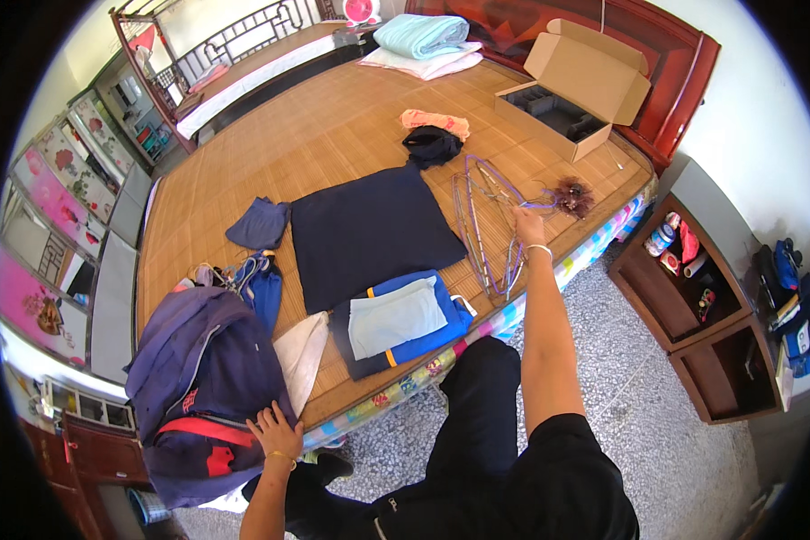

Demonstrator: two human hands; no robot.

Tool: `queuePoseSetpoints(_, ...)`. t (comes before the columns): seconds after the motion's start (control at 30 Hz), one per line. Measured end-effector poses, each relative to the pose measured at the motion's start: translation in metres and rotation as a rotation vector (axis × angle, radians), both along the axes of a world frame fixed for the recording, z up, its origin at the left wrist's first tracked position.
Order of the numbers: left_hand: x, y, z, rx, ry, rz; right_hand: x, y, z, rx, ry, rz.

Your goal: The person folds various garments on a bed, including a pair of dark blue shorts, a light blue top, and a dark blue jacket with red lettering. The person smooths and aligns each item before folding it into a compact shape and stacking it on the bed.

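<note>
My left hand lies on the front edge of a navy jacket with a red band, heaped at the bed's left corner; its fingers are spread and it grips nothing visible. My right hand is closed around several thin clothes hangers, purple and pale, near their hooks. The hangers rest on the bamboo mat. Left of them, a dark cloth is spread flat. In front of it are folded blue clothes with a light grey-blue piece on top.
On the mat lie a small blue-grey cloth, an orange roll, a black bundle and a brown tufted item. An opened cardboard box stands near the headboard. A brown cabinet is at right.
</note>
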State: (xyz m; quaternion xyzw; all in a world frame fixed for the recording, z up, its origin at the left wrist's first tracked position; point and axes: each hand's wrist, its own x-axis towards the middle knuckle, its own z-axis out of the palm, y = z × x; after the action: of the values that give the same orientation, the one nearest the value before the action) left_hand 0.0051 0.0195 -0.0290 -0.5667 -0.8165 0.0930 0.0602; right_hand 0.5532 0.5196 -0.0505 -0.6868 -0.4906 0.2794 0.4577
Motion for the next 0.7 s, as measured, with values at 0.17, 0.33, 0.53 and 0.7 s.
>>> queuePoseSetpoints(0.17,0.014,-0.005,0.027,-0.059,-0.066,0.054,-0.008,-0.009,-0.04,0.077,-0.774,-0.009)
queuePoseSetpoints(0.33,0.01,0.012,0.012,0.051,0.011,-0.008,-0.003,-0.006,-0.023,0.562,-0.355,-0.054)
queuePoseSetpoints(0.53,0.006,-0.017,0.007,0.024,0.008,0.076,-0.219,-0.151,0.092,0.188,0.324,0.617)
queuePoseSetpoints(0.7,0.006,-0.01,0.009,0.092,-0.045,0.066,-0.342,-0.233,0.096,-0.1,0.444,1.041)
